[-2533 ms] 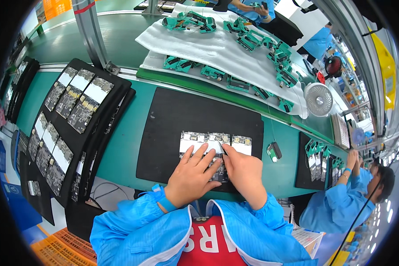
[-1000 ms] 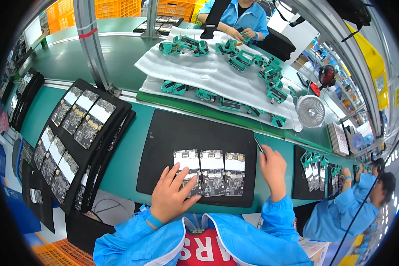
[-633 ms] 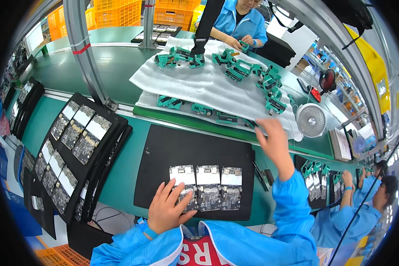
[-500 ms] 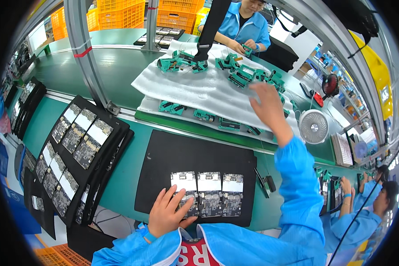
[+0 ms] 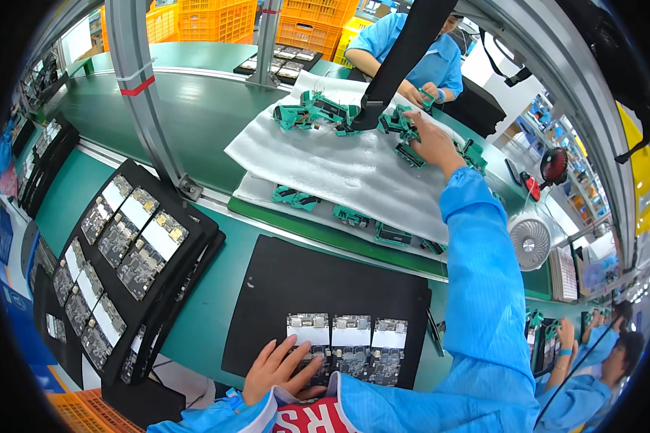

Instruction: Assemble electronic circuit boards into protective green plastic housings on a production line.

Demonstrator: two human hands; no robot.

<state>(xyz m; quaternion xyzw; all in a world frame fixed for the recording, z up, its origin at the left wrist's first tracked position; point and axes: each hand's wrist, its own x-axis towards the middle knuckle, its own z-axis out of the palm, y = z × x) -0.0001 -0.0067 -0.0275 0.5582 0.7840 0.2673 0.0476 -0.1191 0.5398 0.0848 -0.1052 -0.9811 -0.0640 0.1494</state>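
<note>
My left hand [image 5: 285, 369] lies with fingers spread over the leftmost of three circuit boards, partly covering it. The middle circuit board [image 5: 352, 346] and the right circuit board [image 5: 387, 352] lie beside it on a black mat [image 5: 325, 278]; each has a white strip across it. My right hand [image 5: 437, 146] is stretched out over the white foam sheet [image 5: 325, 162]. Its fingertips reach a green clamp-like fixture [image 5: 397, 123] among several others. Thumb and forefinger look apart, and no firm hold on the fixture shows. More green fixtures [image 5: 392, 234] lie on a lower foam layer.
At left, black trays [image 5: 141, 278] of circuit boards are stacked. A metal post [image 5: 141, 94] rises behind them, and a black strap [image 5: 404, 58] hangs over the foam. A white fan [image 5: 529, 242] stands at right. Across the bench a co-worker's hands [image 5: 426, 96] handle a green fixture.
My right hand has moved left and farther over the foam to the green fixtures. My left hand stays on the leftmost board. The whole view has shifted a little.
</note>
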